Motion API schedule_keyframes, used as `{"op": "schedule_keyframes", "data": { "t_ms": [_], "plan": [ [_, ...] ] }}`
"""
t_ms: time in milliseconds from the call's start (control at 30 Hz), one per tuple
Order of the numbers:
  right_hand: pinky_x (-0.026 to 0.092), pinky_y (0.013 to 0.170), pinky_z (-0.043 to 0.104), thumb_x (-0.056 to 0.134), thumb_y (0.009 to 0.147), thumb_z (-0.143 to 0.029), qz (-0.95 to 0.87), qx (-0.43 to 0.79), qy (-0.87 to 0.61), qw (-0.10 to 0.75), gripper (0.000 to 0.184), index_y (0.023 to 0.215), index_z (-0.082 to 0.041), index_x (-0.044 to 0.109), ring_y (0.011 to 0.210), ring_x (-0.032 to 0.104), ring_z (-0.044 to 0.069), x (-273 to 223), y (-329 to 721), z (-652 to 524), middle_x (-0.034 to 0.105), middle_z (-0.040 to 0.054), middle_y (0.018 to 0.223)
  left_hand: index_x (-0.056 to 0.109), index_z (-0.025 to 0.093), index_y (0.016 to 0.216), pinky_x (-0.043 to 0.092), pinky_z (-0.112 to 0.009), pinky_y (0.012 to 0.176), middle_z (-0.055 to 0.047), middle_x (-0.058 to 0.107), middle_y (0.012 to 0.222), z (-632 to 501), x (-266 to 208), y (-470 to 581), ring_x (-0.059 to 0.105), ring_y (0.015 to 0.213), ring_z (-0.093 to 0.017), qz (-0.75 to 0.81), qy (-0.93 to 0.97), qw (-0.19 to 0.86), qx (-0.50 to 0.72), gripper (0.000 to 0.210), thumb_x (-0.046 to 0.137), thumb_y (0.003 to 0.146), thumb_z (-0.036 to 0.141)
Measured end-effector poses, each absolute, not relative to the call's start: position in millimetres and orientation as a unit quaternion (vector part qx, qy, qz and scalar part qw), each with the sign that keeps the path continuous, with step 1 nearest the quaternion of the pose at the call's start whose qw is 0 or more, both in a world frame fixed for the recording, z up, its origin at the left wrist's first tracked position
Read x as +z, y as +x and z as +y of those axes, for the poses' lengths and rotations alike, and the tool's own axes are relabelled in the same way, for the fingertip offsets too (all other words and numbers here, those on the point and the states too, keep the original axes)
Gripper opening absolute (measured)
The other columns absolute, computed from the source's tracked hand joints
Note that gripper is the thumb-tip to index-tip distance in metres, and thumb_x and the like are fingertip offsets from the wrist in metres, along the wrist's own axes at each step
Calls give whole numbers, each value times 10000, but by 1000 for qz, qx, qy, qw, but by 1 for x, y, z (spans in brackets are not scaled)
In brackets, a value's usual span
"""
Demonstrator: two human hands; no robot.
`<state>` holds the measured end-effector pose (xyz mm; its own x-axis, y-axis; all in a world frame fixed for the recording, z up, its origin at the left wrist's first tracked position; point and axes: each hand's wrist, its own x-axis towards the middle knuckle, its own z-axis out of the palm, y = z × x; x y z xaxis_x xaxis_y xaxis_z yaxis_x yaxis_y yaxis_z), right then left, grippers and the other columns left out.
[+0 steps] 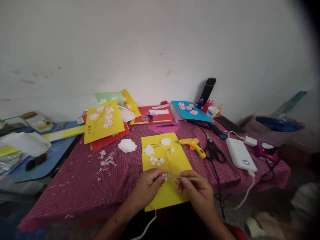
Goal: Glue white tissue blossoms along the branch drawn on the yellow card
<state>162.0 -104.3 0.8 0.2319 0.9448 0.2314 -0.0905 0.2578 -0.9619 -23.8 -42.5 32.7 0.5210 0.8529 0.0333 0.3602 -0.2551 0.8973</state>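
Observation:
My left hand (149,184) pinches a small white paper piece (164,177) between thumb and fingertips. A thin wooden stick (175,175) is gripped in my right hand (195,187), its tip touching the paper piece. Both hands hover over the lower part of a yellow sheet (155,198) bearing brown branches and white paper blossoms (149,150). To the right of the blossoms lies a yellow glue gun (192,144), its nozzle over the sheet's edge. Left of the sheet are a round white paper stack (127,145) and loose paper scraps (108,160).
Black scissors (215,151) and a white power bank (240,155) with cables are on the right. Finished yellow flower cards (103,121) lie at the back left, a blue card (191,111) at the back right. A paper cup (212,112) stands near paint bottles and a black bottle (208,90).

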Motion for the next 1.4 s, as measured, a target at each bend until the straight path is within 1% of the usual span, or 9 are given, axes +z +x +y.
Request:
{"op": "schedule_keyframes", "data": {
  "t_ms": [233, 400, 567, 767, 867, 967, 1167, 1267, 1400],
  "plan": [
    [484, 479, 222, 664, 864, -253, -472, 308, -513, 647, 90, 825, -181, 701, 516, 603, 117, -2, 160, -104, 661, 27, 709, 692, 213, 1096, 468, -262, 774, -39, 703, 950, -46, 30, -22, 626, 863, -158, 388, 794, 392, 257, 261, 481, 945, 243],
    [451, 436, 220, 663, 867, -312, -378, 422, -486, 666, 166, 959, -175, 652, 435, 557, 110, -3, 159, -97, 615, -14, 596, 668, 218, 1120, 468, -278, 808, -40, 698, 979, -45, 28, -23, 625, 892, -160, 358, 828, 352, 249, 263, 458, 963, 235],
    [479, 473, 244, 668, 859, -330, -362, 485, -443, 661, 182, 944, -171, 643, 468, 596, 125, -2, 164, -95, 664, 24, 688, 632, 203, 1158, 473, -297, 839, -56, 685, 1013, -44, 24, -23, 617, 936, -174, 343, 854, 305, 246, 274, 431, 973, 224],
    [473, 476, 238, 674, 849, -281, -473, 350, -508, 629, 148, 751, -171, 687, 515, 599, 130, 0, 167, -104, 648, 35, 695, 627, 206, 1144, 478, -297, 830, -54, 686, 1002, -47, 21, -23, 619, 930, -173, 344, 857, 298, 243, 265, 421, 979, 225],
    [460, 450, 230, 661, 861, -274, -460, 335, -515, 641, 103, 835, -179, 692, 482, 578, 124, -3, 164, -107, 625, 9, 638, 627, 211, 1121, 478, -284, 796, -44, 680, 959, -50, 20, -23, 617, 894, -168, 340, 860, 305, 229, 247, 427, 976, 227],
    [461, 428, 232, 650, 874, -286, -412, 366, -505, 665, 131, 951, -182, 671, 434, 564, 122, -7, 161, -107, 610, -14, 596, 613, 208, 1134, 479, -294, 799, -51, 671, 956, -51, 19, -23, 610, 894, -175, 333, 868, 295, 221, 255, 411, 983, 243],
    [515, 492, 263, 647, 879, -293, -392, 452, -457, 658, 131, 957, -189, 658, 488, 619, 138, -7, 162, -107, 664, 19, 706, 587, 173, 1161, 492, -318, 792, -91, 660, 950, -52, 22, -24, 605, 878, -196, 334, 884, 255, 207, 310, 331, 993, 221],
    [508, 488, 254, 653, 872, -291, -441, 411, -478, 639, 106, 869, -186, 673, 501, 623, 140, 0, 163, -109, 662, 24, 695, 590, 157, 1149, 494, -324, 778, -96, 653, 927, -51, 20, -24, 600, 863, -202, 335, 887, 250, 197, 318, 321, 983, 195],
    [488, 478, 241, 653, 869, -292, -466, 358, -503, 633, 182, 735, -171, 674, 524, 610, 133, 5, 162, -109, 632, 30, 700, 601, 166, 1121, 489, -321, 800, -90, 652, 937, -52, 18, -25, 598, 879, -197, 336, 880, 259, 215, 291, 348, 982, 206]
  ]
}}
